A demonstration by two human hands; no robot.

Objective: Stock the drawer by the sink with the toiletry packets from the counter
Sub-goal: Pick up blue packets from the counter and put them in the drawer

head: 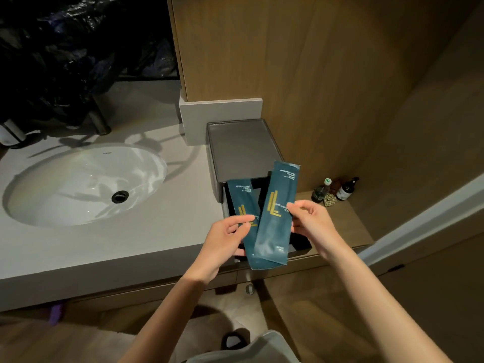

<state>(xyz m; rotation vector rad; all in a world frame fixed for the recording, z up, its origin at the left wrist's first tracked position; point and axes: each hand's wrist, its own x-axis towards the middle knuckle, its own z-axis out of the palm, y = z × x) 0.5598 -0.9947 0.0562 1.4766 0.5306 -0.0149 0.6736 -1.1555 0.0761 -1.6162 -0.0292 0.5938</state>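
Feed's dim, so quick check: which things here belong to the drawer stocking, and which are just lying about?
Job: left hand, right hand, left-hand teal packet, right-hand teal packet, open drawer.
Lying about: sink, bottles, black plastic bag.

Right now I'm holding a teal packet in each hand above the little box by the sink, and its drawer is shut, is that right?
Not quite: the drawer is pulled open, not shut; the head view shows its dark inside below the packets. The rest holds: the left hand holds one teal packet, the right hand the other packet, above the box by the sink.
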